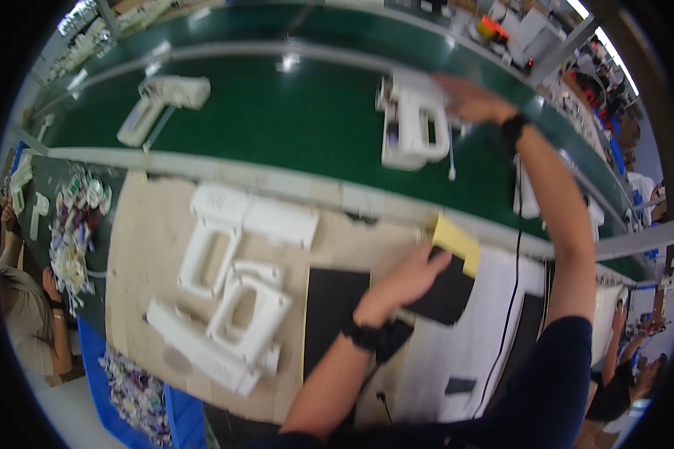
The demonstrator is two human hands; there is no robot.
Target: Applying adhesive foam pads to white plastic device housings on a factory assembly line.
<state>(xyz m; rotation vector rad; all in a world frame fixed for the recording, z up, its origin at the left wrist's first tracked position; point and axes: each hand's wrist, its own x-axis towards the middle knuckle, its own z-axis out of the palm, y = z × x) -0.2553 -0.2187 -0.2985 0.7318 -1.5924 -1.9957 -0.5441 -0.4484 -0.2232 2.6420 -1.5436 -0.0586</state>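
Running across the far side of the bench, green conveyor belt [292, 112]. Right hand [468, 99] reaching out onto it, fingers [449, 81] blurred, seemingly spread, touching white plastic housing [412, 123] lying on the belt. Left hand [408, 277] resting near the belt's front edge, fingers [436, 258] together, pressing flat on black sheet [445, 292] beside yellow pad [457, 241]. More white housings [232, 299] lying on cardboard [138, 247] left of that sheet.

A white handled housing [161, 105] lying far left on the green conveyor belt [292, 127], three white housings [228, 292] clustered on a brown cardboard sheet [138, 247], a blue bin [146, 408] of small parts at lower left, a co-worker's arm [22, 299] at the left edge
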